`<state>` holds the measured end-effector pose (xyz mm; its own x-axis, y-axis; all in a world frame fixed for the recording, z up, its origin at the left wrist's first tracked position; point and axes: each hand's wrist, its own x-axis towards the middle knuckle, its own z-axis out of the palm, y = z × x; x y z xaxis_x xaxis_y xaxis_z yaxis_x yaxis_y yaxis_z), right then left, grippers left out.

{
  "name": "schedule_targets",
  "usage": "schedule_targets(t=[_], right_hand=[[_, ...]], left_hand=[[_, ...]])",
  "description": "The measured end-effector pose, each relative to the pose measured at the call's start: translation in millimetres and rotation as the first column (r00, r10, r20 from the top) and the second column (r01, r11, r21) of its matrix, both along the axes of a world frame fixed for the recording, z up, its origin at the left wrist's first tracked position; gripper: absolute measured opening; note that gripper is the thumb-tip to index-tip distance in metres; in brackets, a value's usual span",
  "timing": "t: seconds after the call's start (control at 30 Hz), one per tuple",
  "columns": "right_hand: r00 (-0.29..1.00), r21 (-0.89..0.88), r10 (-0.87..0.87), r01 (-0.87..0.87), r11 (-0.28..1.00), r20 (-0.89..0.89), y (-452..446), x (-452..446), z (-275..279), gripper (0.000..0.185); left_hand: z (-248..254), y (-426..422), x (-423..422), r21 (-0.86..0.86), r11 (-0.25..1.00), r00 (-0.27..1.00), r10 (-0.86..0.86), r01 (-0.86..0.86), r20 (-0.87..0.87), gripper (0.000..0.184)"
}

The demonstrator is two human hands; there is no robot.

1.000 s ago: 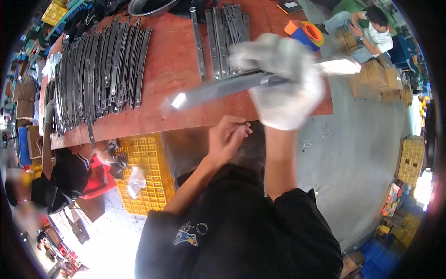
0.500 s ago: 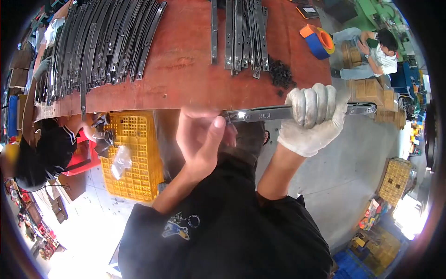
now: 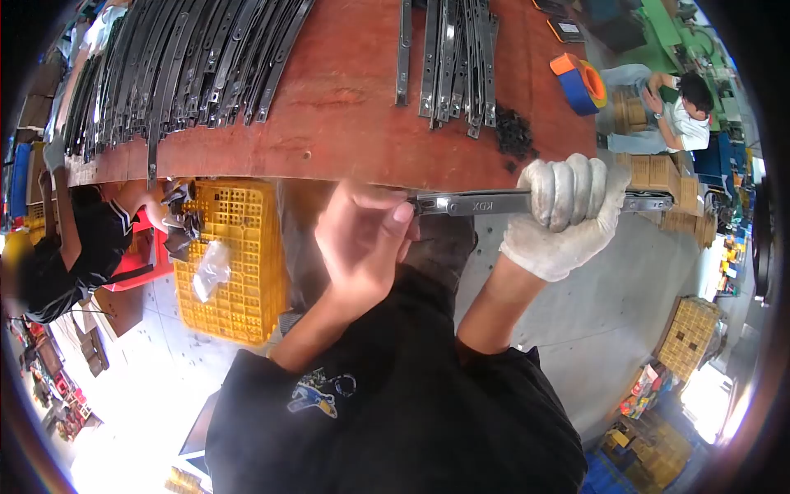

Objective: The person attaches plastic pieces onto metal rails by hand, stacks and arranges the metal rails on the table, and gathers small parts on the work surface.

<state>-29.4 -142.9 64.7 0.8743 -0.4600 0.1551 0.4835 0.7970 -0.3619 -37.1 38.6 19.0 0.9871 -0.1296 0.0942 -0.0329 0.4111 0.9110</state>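
Note:
A metal drawer slide [image 3: 485, 204] stamped "KDX" lies crosswise in front of my body, just off the table's near edge. My right hand [image 3: 569, 206], in a whitish work glove, is wrapped round its right part, and the slide's end sticks out beyond the fist. At the left end, my bare left hand [image 3: 362, 239] has thumb and fingertips closed on the tip; its fingers are partly blurred. Whether a small part is between those fingertips is hidden. A heap of small black pieces [image 3: 515, 136] lies on the table beyond my right hand.
On the red table [image 3: 346, 123] lie a long row of drawer slides [image 3: 189, 66] and a smaller bundle [image 3: 457, 70]. Tape rolls [image 3: 578, 85] rest near the right edge. Below left stands a yellow crate [image 3: 234, 280]. One person [image 3: 74, 239] is at left, another [image 3: 679, 111] sits at right.
The view has shifted slightly, so the table items appear farther right and higher. Both hands keep their hold on the drawer slide, and the left fingers have moved a little at its end.

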Motion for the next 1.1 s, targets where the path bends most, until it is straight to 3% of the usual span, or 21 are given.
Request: schedule_targets(t=[0.17, 0.23, 0.27, 0.37, 0.43, 0.5, 0.53, 0.57, 0.6, 0.67, 0.77, 0.83, 0.87, 0.9, 0.97, 1.0, 1.03, 1.07, 1.1], right_hand=[[0.990, -0.126, 0.072, -0.057, 0.990, 0.123, 14, 11, -5, 0.049], [0.958, -0.240, 0.207, -0.158, 0.958, 0.197, 16, 28, -6, 0.045], [0.940, -0.290, 0.264, -0.197, 0.936, 0.214, 18, 36, -9, 0.041], [0.920, -0.480, 0.372, -0.273, 0.834, 0.122, 26, 59, 5, 0.040], [0.906, -0.670, 0.387, -0.182, 0.719, 0.169, 28, 73, 13, 0.037], [0.877, -0.585, 0.424, -0.227, 0.779, 0.224, 40, 90, -15, 0.033], [0.991, -0.651, 0.027, -0.105, 0.752, -0.130, 68, 85, -30, 0.030], [0.922, -0.694, -0.049, -0.254, 0.673, -0.385, 73, 99, -100, 0.028], [0.916, -0.553, 0.131, -0.337, 0.762, -0.378, 69, 107, -128, 0.030], [0.922, -0.553, 0.184, -0.355, 0.754, -0.340, 67, 115, -126, 0.030], [0.931, -0.534, 0.153, -0.320, 0.783, -0.333, 64, 114, -124, 0.029], [0.883, -0.435, 0.230, -0.410, 0.801, -0.409, 52, 126, -113, 0.025], [0.859, -0.445, 0.137, -0.385, 0.809, -0.494, 50, 133, -101, 0.014], [0.880, -0.465, 0.134, -0.364, 0.807, -0.456, 36, 140, -102, 0.011], [0.884, -0.745, -0.146, -0.275, 0.608, -0.445, 17, 148, -84, 0.027], [0.871, -0.873, -0.322, -0.208, 0.441, -0.371, 8, 156, -85, 0.038], [0.842, -0.956, -0.473, -0.159, 0.246, -0.261, -3, 168, -91, 0.051], [0.817, -0.974, -0.576, -0.148, -0.172, -0.022, -11, 182, -91, 0.066], [0.768, -0.873, -0.633, -0.374, -0.313, -0.102, -20, 189, -90, 0.057]], left_hand=[[-5, 16, 11, 0.051, 0.997, 0.998, -0.056, 0.057, -0.015, 0.009], [-17, 14, 16, -0.065, 0.998, 0.999, 0.015, -0.018, -0.043, 0.008], [-19, 15, 19, -0.012, 1.000, 0.990, 0.021, -0.023, -0.137, 0.006], [-18, 25, 26, 0.091, 0.996, 0.961, 0.006, 0.020, -0.275, 0.031], [-36, 47, 26, 0.153, 0.984, 0.958, 0.130, -0.092, -0.256, 0.039], [-48, 66, 25, 0.233, 0.955, 0.939, 0.240, -0.183, -0.247, 0.039], [-52, 72, 23, 0.218, 0.957, 0.939, 0.242, -0.190, -0.246, 0.040], [-54, 77, 22, 0.204, 0.958, 0.939, 0.247, -0.200, -0.240, 0.041], [-55, 80, 20, 0.246, 0.950, 0.939, 0.250, -0.191, -0.236, 0.042], [-46, 82, 16, 0.317, 0.936, 0.938, 0.237, -0.151, -0.254, 0.045], [-62, 83, 9, 0.305, 0.943, 0.959, 0.203, -0.137, -0.196, 0.047], [-66, 80, 6, 0.301, 0.947, 0.963, 0.179, -0.113, -0.203, 0.049], [-68, 80, 4, 0.324, 0.941, 0.965, 0.172, -0.102, -0.196, 0.049], [-69, 80, 2, 0.348, 0.933, 0.967, 0.166, -0.092, -0.191, 0.049], [-66, 84, -2, 0.350, 0.935, 0.965, 0.141, -0.056, -0.220, 0.049], [-68, 88, -2, 0.351, 0.936, 0.960, 0.132, -0.039, -0.247, 0.049], [-70, 90, -1, 0.352, 0.936, 0.953, 0.130, -0.026, -0.273, 0.050], [-72, 92, 1, 0.353, 0.935, 0.955, 0.132, -0.031, -0.264, 0.050], [-73, 93, 0, 0.328, 0.944, 0.951, 0.117, -0.018, -0.287, 0.050]])
